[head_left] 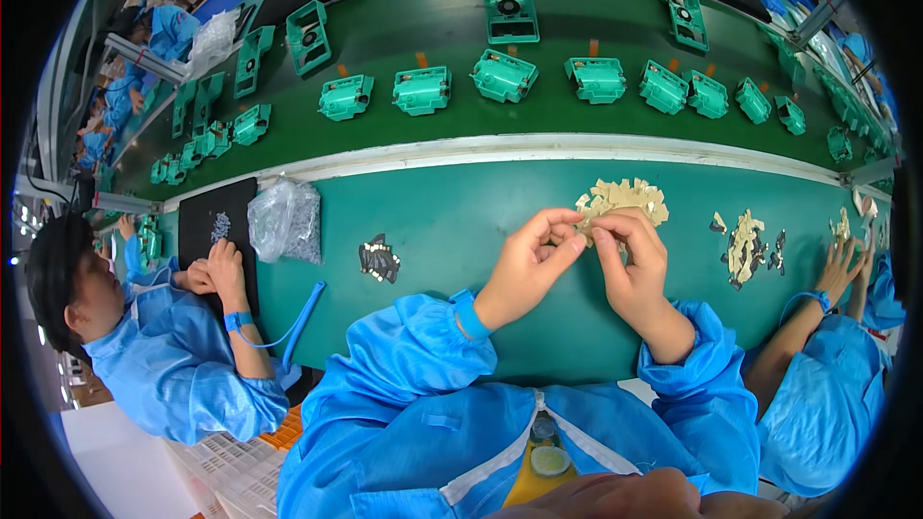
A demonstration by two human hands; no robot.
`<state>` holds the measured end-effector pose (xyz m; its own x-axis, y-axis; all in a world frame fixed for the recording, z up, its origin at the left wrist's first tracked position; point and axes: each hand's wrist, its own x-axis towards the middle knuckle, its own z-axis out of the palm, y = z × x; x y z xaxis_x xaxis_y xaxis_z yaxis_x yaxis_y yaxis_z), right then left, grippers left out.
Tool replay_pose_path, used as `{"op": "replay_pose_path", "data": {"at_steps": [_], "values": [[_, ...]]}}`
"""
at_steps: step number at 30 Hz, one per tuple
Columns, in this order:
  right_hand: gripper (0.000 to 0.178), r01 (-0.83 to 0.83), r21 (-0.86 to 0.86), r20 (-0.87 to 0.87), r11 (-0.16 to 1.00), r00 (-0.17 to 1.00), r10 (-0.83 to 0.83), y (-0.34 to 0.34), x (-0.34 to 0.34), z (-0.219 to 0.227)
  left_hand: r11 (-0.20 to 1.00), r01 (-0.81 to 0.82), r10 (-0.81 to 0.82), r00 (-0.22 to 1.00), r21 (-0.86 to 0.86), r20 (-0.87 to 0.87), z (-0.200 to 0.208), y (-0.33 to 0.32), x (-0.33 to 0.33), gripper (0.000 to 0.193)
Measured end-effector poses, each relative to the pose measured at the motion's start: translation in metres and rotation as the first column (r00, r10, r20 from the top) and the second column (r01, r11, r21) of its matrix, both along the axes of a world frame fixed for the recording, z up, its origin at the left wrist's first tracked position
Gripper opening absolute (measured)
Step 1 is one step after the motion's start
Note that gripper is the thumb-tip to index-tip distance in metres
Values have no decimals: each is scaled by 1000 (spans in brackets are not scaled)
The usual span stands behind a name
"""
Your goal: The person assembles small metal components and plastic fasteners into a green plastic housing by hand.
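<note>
My left hand [529,264] and my right hand [636,279] are raised close together over the green bench, fingertips nearly meeting. Both have thumb and fingers pinched. Whatever lies between them is too small and covered to make out. Just beyond my fingers lies a heap of small cream-coloured pieces [630,197], flat and roughly rectangular, partly hidden by my hands. A smaller pile of black pieces with pale bits [379,259] rests further left on the bench. A blue wrist band [469,314] circles my left wrist.
Behind a pale rail [577,146], a dark green belt [461,130] carries several teal plastic housings [421,90]. At left, a co-worker's hands [219,274] work over a black mat beside a clear bag [286,219]. Another co-worker's hand [838,269] is at right, near mixed cream and black pieces [745,248].
</note>
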<state>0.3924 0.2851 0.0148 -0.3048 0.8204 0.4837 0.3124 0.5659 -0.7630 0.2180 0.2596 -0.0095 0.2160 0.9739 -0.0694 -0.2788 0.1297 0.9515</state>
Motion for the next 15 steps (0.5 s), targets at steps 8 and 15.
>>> {"op": "replay_pose_path", "data": {"at_steps": [8, 15], "values": [[12, -37, -195, -316, 980, 948, -27, -14, -5, -12, 966, 38, 52, 942, 257, -333, 4, -8, -9, 13], [11, -97, -339, -372, 936, 928, -39, -25, -10, 3, 964, -50, 123, 954, 261, -273, 13, -19, -14, 12]]}}
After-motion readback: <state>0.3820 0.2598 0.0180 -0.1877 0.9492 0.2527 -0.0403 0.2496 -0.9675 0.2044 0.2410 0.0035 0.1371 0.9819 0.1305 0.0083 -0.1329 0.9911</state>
